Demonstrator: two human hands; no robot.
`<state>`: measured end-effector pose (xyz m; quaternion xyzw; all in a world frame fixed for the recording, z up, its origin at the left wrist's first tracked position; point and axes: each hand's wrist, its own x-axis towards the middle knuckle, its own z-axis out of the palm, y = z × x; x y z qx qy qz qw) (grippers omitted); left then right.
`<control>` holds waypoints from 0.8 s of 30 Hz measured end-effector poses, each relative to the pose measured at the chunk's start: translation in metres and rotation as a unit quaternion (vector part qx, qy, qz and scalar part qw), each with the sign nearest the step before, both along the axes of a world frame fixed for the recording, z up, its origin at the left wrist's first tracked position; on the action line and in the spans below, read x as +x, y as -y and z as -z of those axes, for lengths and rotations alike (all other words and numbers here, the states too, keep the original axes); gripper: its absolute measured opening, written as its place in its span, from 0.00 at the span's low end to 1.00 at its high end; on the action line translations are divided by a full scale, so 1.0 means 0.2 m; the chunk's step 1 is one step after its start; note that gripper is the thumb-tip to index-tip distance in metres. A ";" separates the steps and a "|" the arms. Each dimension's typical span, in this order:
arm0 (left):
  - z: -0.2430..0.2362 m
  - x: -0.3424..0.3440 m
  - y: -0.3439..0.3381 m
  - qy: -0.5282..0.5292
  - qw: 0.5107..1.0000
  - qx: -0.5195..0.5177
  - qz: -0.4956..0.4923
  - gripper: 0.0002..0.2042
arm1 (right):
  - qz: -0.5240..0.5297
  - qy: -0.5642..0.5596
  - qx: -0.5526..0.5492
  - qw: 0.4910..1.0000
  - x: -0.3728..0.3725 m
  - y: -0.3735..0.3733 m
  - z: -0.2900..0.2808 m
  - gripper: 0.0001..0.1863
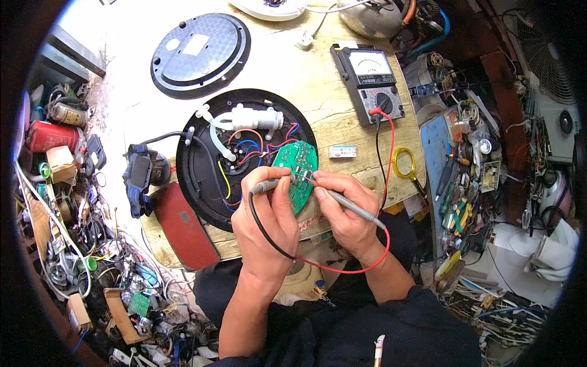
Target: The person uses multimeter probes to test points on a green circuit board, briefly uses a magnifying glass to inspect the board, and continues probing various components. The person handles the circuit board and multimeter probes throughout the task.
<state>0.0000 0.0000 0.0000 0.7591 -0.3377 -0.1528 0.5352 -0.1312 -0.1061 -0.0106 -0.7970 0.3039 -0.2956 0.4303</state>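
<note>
My left hand [264, 217] is closed around a grey test probe [263, 186] with a black lead. A second grey probe [356, 208], on a red lead, is pinched in my right hand [350, 214]. Both probe tips meet near the middle of a green circuit board [293, 158]; my fingers partly hide the exact contact points. The board lies over the near right side of a round black housing [194, 174]. Inside that housing, a white pump-like unit [254, 119] with clear tubing sits among coloured wires. The leads run to an analog multimeter [369, 79] at the right.
A round dark cover [199, 52] lies farther back on the wooden table [306, 73]. A small white box [342, 151] and a yellow-rimmed magnifying glass [403, 164] are at the right. A red-brown panel [183, 226] rests near left. Tools and cluttered parts surround the table.
</note>
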 end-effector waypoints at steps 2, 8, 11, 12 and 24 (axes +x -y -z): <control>0.00 -0.01 0.00 -0.004 1.000 0.000 -0.002 0.08 | 0.001 -0.006 -0.001 1.000 -0.01 0.00 0.00 0.09; -0.04 -0.02 0.01 -0.032 0.999 -0.012 -0.017 0.06 | 0.005 -0.002 -0.001 1.000 -0.01 -0.01 -0.01 0.08; -0.03 -0.01 0.01 -0.033 0.999 -0.019 -0.016 0.06 | 0.000 0.008 -0.004 1.000 0.00 -0.01 -0.01 0.09; -0.02 -0.01 0.01 -0.029 0.999 -0.024 -0.016 0.06 | 0.002 0.010 0.007 1.000 0.00 -0.01 -0.01 0.09; 0.01 0.00 0.01 -0.013 0.999 -0.034 -0.017 0.06 | -0.006 0.013 -0.005 1.000 0.01 0.00 0.01 0.09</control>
